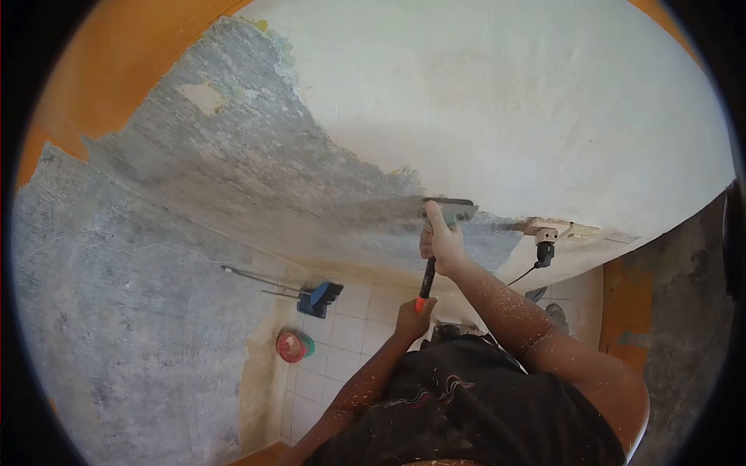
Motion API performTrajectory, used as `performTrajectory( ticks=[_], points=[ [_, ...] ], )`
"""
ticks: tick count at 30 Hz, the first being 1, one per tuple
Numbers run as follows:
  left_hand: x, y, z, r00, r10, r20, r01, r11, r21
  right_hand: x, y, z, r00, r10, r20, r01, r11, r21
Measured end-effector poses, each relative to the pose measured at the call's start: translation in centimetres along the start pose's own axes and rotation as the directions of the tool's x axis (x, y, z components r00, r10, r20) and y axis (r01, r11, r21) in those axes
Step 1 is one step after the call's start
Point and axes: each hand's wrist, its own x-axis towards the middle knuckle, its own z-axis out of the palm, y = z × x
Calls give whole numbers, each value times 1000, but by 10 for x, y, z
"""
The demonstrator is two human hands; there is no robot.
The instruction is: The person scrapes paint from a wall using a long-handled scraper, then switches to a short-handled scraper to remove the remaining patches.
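Both of my hands are on one long-handled scraper (429,273), which has a black handle with a red-orange lower part and a wide metal head. My right hand (444,242) is closed round it just below the head, with the thumb laid up against the metal. Lower down, my left hand (416,317) is wrapped round the red-orange end. The scraper's head touches the wall (497,147) at the border between pale paint and bare grey surface. Pale flecks cover my forearms.
Right of the scraper, a black plug with a cable sits in a wall socket (546,235). On the tiled floor (347,332) at the lower left are a blue dustpan (313,301), a long stick (260,277) and a red and green bucket (292,346).
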Motion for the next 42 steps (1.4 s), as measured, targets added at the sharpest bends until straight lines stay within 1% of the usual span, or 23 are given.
performTrajectory(
  ticks=[3,5,7,8,9,10,14,17,19,23,25,26,28,29,30,33,34,35,37,38,39,41,42],
  points=[
    [12,29,-22,994,88,-59,-88,996,1,-5,-12,11,996,-30,81,29,999,14],
    [14,9,-18,989,137,-55,-137,991,6,-2,-6,12,998,-53,44,52,998,37],
    [3,-16,-1,953,287,-96,-278,956,96,0,10,1,996,-79,31,78,996,32],
    [-3,-15,2,1000,9,-1,-9,999,-37,1,13,-2,1000,-28,-3,28,1000,-4],
    [0,-9,-3,1000,14,-5,-14,999,-36,1,11,2,999,21,-41,-23,999,-34],
    [4,-4,-8,1000,10,-8,-10,999,-41,3,7,6,1000,2,10,-2,1000,-12],
    [2,7,-22,1000,-2,9,3,999,-51,2,8,11,1000,-19,11,19,1000,8],
    [-7,-4,-12,1000,-5,13,6,999,-53,3,19,-3,999,33,-14,-32,998,47],
    [-5,3,-12,1000,12,10,-11,997,-70,2,16,-5,997,61,-44,-63,997,-50],
    [2,9,-20,999,32,27,-31,999,-13,-3,3,12,1000,7,25,-7,1000,4],
    [6,7,-24,999,-21,26,23,995,-97,-2,3,13,999,-32,43,31,999,24],
    [5,3,-23,999,-32,35,34,997,-69,-1,9,8,999,-31,40,30,999,28],
    [-4,-7,-7,999,-42,25,44,994,-99,4,20,-2,997,8,-75,-9,1000,-16],
    [-3,-12,-1,999,-50,14,52,990,-134,6,18,-2,997,1,-71,-2,1000,-17],
    [4,-7,-3,1000,-4,-1,4,999,-45,5,7,4,1000,-9,-18,8,999,-44],
    [20,31,-34,1000,-23,12,24,999,-27,-8,-12,24,999,-35,12,36,998,-47],
    [17,44,-42,998,56,-25,-58,993,-98,-9,-14,28,998,-51,44,52,998,-24],
    [19,30,-38,998,63,-31,-65,993,-95,-8,-17,31,994,-77,83,78,997,0],
    [21,-10,-21,988,148,-51,-144,987,74,4,5,13,987,-145,68,146,989,1],
    [8,4,-19,1000,18,0,-18,992,123,5,15,-1,998,-51,41,52,999,-18],
    [-4,8,-12,999,-31,-7,31,999,12,-1,12,0,999,43,11,-42,998,-37],
    [-4,15,-10,1000,-7,-6,6,998,-63,-3,7,5,998,51,-46,-54,997,-56],
    [3,22,-18,1000,-16,-9,16,999,-43,-8,-7,22,1000,-12,-23,11,999,-49]
  ],
)
